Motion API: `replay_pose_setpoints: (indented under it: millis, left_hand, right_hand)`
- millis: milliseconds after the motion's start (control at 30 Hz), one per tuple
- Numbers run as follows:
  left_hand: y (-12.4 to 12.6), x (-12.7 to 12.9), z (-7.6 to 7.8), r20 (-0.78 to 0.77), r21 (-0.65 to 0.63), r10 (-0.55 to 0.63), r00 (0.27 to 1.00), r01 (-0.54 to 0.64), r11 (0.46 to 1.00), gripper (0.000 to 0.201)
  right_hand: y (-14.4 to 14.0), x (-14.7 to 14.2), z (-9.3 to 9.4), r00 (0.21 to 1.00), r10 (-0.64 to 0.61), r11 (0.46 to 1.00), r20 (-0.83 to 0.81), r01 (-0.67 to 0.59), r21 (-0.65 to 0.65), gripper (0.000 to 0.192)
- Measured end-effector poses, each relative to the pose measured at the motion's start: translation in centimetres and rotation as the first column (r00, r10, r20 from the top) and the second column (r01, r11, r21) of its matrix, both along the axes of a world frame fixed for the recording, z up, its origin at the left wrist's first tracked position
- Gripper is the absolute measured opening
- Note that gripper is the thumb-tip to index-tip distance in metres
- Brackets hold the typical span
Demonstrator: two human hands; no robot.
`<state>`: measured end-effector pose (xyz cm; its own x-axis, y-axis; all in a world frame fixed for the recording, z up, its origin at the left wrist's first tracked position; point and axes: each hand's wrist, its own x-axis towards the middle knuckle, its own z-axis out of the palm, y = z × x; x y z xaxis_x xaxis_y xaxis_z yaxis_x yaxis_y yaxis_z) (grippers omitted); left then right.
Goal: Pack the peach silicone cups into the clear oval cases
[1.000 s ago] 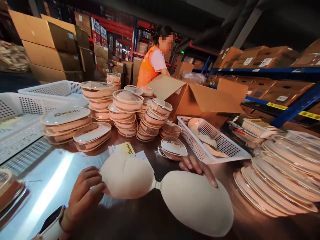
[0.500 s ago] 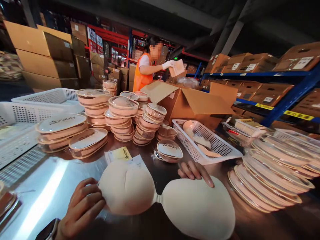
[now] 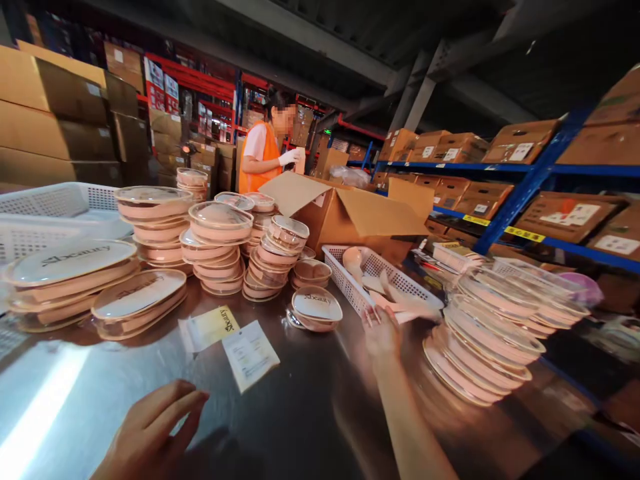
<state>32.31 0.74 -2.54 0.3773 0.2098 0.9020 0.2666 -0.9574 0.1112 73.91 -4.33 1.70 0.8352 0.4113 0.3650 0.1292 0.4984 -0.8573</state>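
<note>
- Head view: a bare right hand [image 3: 383, 337] reaches to the near edge of a white, perforated plastic basket [image 3: 343, 288]; blur hides whether its fingers pinch anything.
- Just beyond those fingers, a pale beige, rounded, smooth-faced cup [image 3: 407, 301] lies in the basket, blurred, near a peach, curved cup [image 3: 353, 261].
- The bare left hand [image 3: 155, 423] is empty above a dark, glossy metal tabletop [image 3: 295, 427], fingers loosely bent together, thumb apart.
- Between the hands and the stacks, a white printed paper card [image 3: 250, 353] lies flat; right of the basket rise oval, clear-lidded peach cases [image 3: 480, 353].
- By its look, the beige cup should be light, soft and bendable, likelier to crease or mark than break.
- Its outer rim seems the best hold, pinched lightly, without pressing the rounded face.
</note>
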Motion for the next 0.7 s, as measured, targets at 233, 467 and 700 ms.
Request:
replay_pose_setpoints:
  millis: [233, 467, 700]
  left_hand:
    - [-4.9, -0.5, 1.8, -0.289, -0.021, -0.223, 0.931, 0.227, 0.974, 0.04]
    - [-2.9, 1.6, 0.2, -0.149, -0.75, -0.298, 0.943, 0.089, 0.656, 0.034]
    - [-1.7, 2.7, -1.7, 0.601, -0.797, -0.039, 0.798, 0.596, -0.096, 0.093]
  right_hand:
    - [2.6, -4.7, -4.8, 0.833, 0.243, 0.879, 0.498, 0.028, -0.476, 0.051]
    - [4.2, -4.2, -6.7, 0.49, 0.264, 0.864, 0.831, 0.262, -0.429, 0.02]
    - [-1.0, -12.0, -2.8, 0.181, 0.11, 0.993, 0.977, 0.019, -0.115, 0.028]
